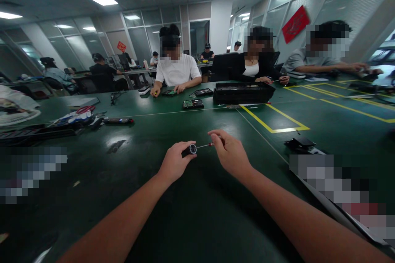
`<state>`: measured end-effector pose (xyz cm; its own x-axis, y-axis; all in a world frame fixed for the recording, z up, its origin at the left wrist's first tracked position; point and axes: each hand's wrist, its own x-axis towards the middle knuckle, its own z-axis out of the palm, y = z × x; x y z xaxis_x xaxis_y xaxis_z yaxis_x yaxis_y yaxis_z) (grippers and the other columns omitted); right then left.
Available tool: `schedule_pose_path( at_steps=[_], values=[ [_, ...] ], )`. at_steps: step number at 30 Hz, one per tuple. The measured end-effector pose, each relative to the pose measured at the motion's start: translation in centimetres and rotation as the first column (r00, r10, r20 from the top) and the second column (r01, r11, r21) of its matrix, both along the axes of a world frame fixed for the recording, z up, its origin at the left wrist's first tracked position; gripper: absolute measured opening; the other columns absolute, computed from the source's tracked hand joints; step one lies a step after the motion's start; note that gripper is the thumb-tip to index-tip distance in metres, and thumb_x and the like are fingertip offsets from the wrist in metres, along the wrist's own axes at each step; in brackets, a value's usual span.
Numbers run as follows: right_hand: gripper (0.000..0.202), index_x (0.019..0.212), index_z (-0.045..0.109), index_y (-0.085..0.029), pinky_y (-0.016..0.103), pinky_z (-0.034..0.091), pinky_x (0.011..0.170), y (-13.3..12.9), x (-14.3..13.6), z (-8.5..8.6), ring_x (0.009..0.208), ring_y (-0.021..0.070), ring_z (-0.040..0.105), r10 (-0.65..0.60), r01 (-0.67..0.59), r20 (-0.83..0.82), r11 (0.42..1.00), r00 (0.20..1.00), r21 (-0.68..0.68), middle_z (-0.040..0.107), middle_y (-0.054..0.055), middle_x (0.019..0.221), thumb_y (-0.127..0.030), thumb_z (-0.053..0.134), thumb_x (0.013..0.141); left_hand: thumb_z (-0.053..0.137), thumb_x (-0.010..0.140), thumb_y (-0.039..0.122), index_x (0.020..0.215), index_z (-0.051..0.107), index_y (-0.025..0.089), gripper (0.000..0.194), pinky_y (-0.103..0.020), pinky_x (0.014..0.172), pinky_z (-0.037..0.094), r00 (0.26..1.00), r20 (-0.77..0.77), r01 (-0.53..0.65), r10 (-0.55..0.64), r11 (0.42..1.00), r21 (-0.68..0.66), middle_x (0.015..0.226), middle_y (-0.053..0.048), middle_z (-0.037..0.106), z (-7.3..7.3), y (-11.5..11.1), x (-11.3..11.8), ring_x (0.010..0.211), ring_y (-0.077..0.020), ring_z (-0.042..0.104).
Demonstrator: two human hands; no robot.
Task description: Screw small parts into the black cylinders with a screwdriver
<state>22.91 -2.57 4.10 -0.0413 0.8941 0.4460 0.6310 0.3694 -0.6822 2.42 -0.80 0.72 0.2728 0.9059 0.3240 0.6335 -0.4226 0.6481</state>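
My left hand (pixel 176 159) is closed around a small black cylinder (pixel 193 149) with a light ring at its end and dark details inside. In my right hand (pixel 228 150) is a thin screwdriver (pixel 203 146) with a red collar; the fingers hide most of its handle. The shaft points left, and its tip meets or lies just beside the cylinder's ringed end; I cannot tell which. Both hands are held above the green table (pixel 185 213), close in front of me.
A black open housing (pixel 243 93) and a circuit board drive (pixel 193 104) lie across the table. Cables and tools (pixel 77 117) are piled at the left, beside a dark pen-shaped tool (pixel 119 121). Black parts (pixel 304 146) lie right. Several people sit opposite, including one in white (pixel 178 72).
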Motion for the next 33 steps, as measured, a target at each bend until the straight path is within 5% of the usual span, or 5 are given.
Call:
schedule_pose_path(
  at_steps=[10, 16, 21, 28, 33],
  values=[
    [0.035, 0.104, 0.063, -0.022, 0.032, 0.038, 0.060, -0.17, 0.05, 0.48, 0.064, 0.0199, 0.061, 0.051, -0.048, 0.045, 0.997, 0.998, -0.056, 0.067, 0.003, 0.076, -0.043, 0.035, 0.103, 0.073, 0.084, 0.017, 0.123, 0.067, 0.029, 0.042, -0.039, 0.103, 0.044, 1.000, 0.011, 0.008, -0.008, 1.000, 0.021, 0.120, -0.002, 0.070, -0.07, 0.10, -0.12, 0.114, -0.0221, 0.061],
    [0.031, 0.126, 0.049, -0.020, 0.033, 0.045, 0.070, -0.08, 0.06, 0.33, 0.081, 0.0211, 0.065, 0.095, -0.099, -0.067, 0.993, 0.993, -0.064, 0.069, 0.006, 0.094, -0.031, 0.042, 0.098, 0.073, 0.083, 0.016, 0.123, 0.068, 0.028, 0.042, -0.040, 0.102, 0.045, 1.000, 0.007, 0.004, -0.004, 1.000, 0.017, 0.119, -0.003, 0.070, -0.10, 0.11, -0.11, 0.114, -0.0222, 0.062],
    [0.032, 0.099, 0.060, -0.023, 0.032, 0.038, 0.061, 0.15, 0.27, 0.66, 0.067, 0.0205, 0.060, 0.041, -0.041, -0.003, 0.992, 0.999, -0.118, 0.065, 0.002, 0.075, -0.043, 0.035, 0.101, 0.072, 0.085, 0.019, 0.124, 0.067, 0.029, 0.041, -0.040, 0.104, 0.044, 1.000, 0.003, 0.006, -0.006, 1.000, 0.017, 0.121, -0.003, 0.069, -0.14, 0.06, -0.16, 0.115, -0.0224, 0.061],
    [0.016, 0.106, 0.048, -0.023, 0.032, 0.042, 0.065, -0.09, 0.04, 0.36, 0.075, 0.0199, 0.058, 0.054, -0.088, -0.251, 0.988, 0.966, -0.130, 0.061, 0.001, 0.085, -0.026, 0.042, 0.092, 0.070, 0.086, 0.019, 0.127, 0.065, 0.029, 0.043, -0.041, 0.102, 0.044, 0.999, -0.039, 0.010, -0.011, 1.000, -0.016, 0.120, -0.003, 0.069, 0.03, -0.24, 0.00, 0.113, -0.0229, 0.059],
    [0.025, 0.090, 0.053, -0.023, 0.032, 0.040, 0.061, 0.20, -0.01, 0.08, 0.068, 0.0196, 0.055, 0.042, -0.078, -0.209, 0.983, 0.977, -0.168, 0.056, 0.000, 0.075, -0.043, 0.038, 0.098, 0.070, 0.086, 0.020, 0.127, 0.065, 0.027, 0.042, -0.041, 0.100, 0.044, 0.998, -0.058, 0.016, -0.018, 1.000, -0.024, 0.118, -0.004, 0.068, 0.16, -0.31, 0.19, 0.111, -0.0237, 0.060]
  ],
)
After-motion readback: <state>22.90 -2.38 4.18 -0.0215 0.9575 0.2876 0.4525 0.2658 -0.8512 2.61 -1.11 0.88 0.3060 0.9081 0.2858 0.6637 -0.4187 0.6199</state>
